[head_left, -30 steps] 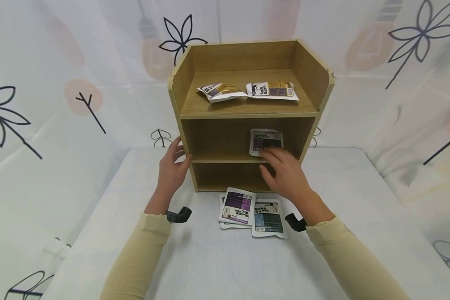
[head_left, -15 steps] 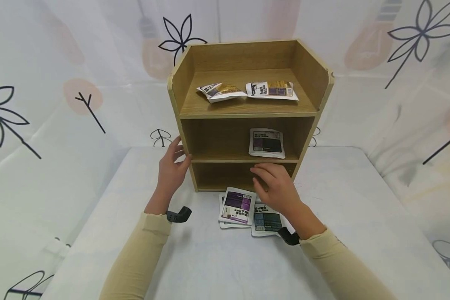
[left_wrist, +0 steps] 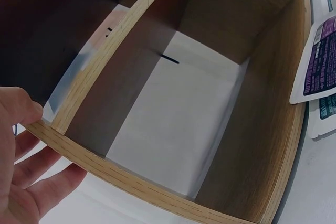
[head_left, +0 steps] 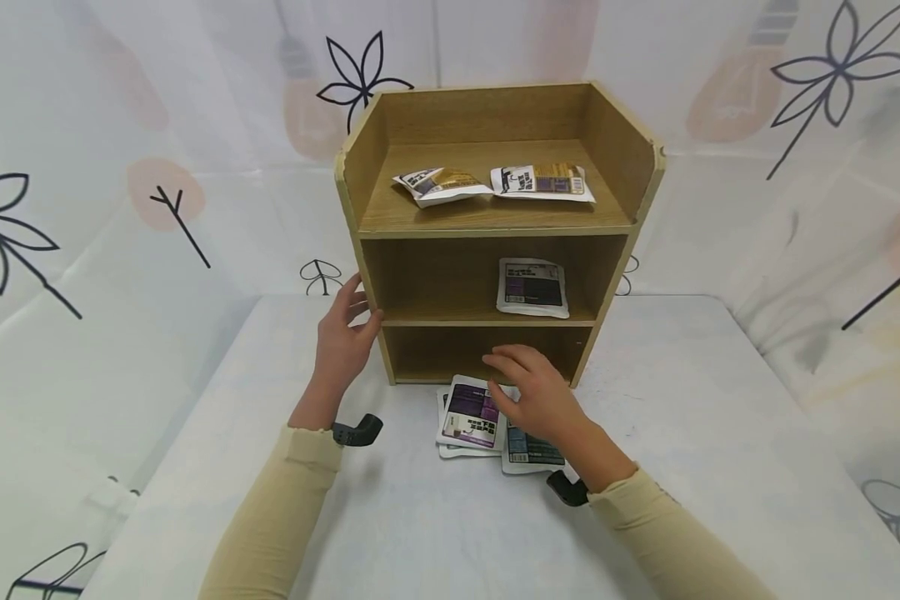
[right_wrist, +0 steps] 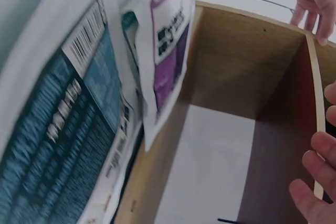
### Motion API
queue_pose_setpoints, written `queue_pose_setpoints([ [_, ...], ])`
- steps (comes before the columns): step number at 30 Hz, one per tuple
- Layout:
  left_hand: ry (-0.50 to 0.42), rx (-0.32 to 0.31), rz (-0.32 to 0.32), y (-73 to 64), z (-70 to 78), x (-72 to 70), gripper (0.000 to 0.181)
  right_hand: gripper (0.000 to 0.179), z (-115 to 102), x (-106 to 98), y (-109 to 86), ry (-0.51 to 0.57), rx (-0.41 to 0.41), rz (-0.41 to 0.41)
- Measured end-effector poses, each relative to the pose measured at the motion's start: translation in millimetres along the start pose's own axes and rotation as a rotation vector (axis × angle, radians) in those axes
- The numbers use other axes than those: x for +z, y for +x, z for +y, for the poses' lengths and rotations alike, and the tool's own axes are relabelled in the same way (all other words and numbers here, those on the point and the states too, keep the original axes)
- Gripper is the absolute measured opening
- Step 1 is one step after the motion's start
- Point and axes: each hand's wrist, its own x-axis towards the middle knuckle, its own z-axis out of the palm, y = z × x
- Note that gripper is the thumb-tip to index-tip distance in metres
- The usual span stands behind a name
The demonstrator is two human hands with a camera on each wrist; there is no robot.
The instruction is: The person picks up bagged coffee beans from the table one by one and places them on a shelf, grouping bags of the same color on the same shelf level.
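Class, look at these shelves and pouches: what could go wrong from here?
The purple pouch lies partly over a teal pouch, so the right grip, hovering close by, might drag both.
The pouch on the middle shelf sits near the front edge; a bump could send it off.
The bottom compartment appears open at the back, so a pouch pushed too far might slip out.

From the head view's centre, the shelf unit towards twelve o'clock is tan, wood-grained; the dark pouch at three is white-edged, blackish purple; the purple pouch at six mixes violet, black and white; the teal pouch at five is white-bordered; gold pouches around twelve to one bear white and purple; sleeves at seven and four, plain beige; the backdrop at ten, white with peach patches, black line plants.
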Motion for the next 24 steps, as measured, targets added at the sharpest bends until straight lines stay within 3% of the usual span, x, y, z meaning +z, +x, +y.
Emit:
queue_pose_setpoints([
  [13, 0.013, -0.008, 0.003, -0.1, 0.8, -0.9, 0.063, 0.054, -14.8, 10.9, -5.0, 0.045, 0.215, -0.307],
  [24, -0.001, 0.008, 0.001, -0.6, -2.1, 0.2, 0.063, 0.063, -19.3, 25.1, -8.8, 0.035, 0.258, -0.501],
])
